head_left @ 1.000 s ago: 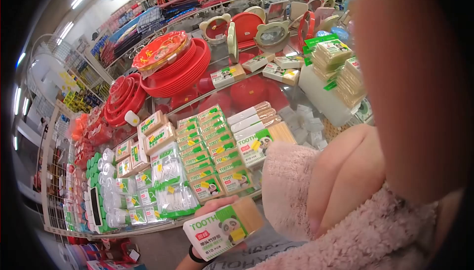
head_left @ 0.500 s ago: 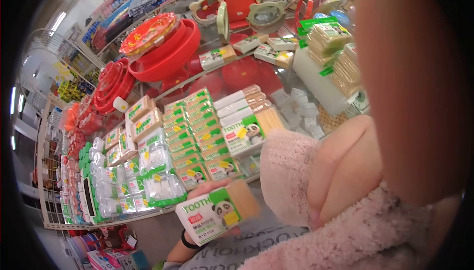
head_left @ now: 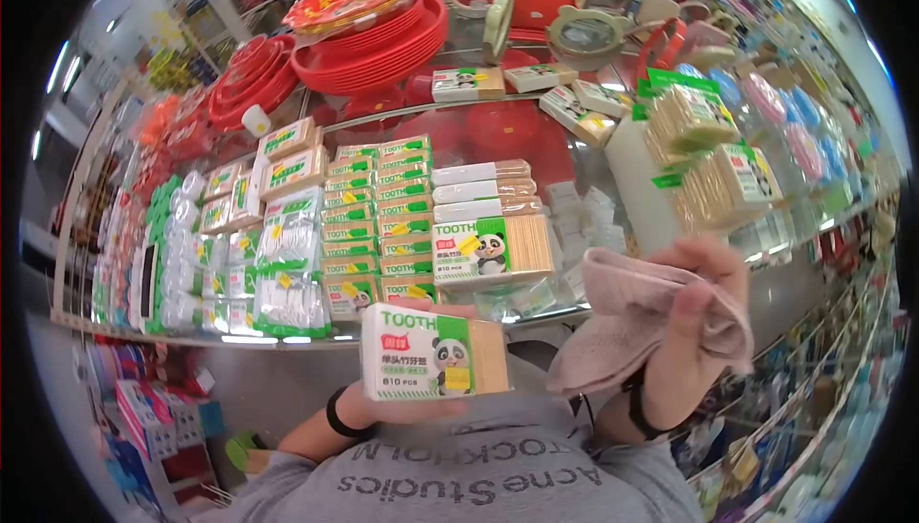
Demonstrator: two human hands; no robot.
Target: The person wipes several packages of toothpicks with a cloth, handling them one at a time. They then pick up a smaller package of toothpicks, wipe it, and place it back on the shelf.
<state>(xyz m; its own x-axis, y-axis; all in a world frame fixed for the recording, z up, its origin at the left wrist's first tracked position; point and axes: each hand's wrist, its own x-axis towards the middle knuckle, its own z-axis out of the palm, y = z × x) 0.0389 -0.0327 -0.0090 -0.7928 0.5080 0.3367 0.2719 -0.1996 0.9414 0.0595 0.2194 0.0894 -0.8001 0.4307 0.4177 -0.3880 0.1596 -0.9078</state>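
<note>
In front of my chest, my left hand (head_left: 416, 410) grips a box of toothpicks (head_left: 414, 356) with a panda and a yellow sticker on its white-and-green label. Its fingers are mostly hidden behind and under the box. On the right, my right hand (head_left: 691, 322) is closed around a folded pink cloth (head_left: 613, 327), which hangs down to the left of the fingers. Just beyond the left hand, rows of similar toothpick packs (head_left: 404, 207) stand on a glass shelf. A larger panda toothpick box (head_left: 490, 253) lies beside them, ahead of both hands.
Red plastic basins (head_left: 378, 54) are stacked at the back left. Framed mirrors (head_left: 586, 37) stand at the back. Bagged cotton swabs (head_left: 287, 265) lie left of the toothpicks, and bundled sticks (head_left: 732, 188) sit on the right. The shelf's front edge (head_left: 278, 341) runs before me.
My right hand and the pink cloth have moved from close to the camera down to the right side. The toothpick box in my left hand has risen slightly and levelled out.
</note>
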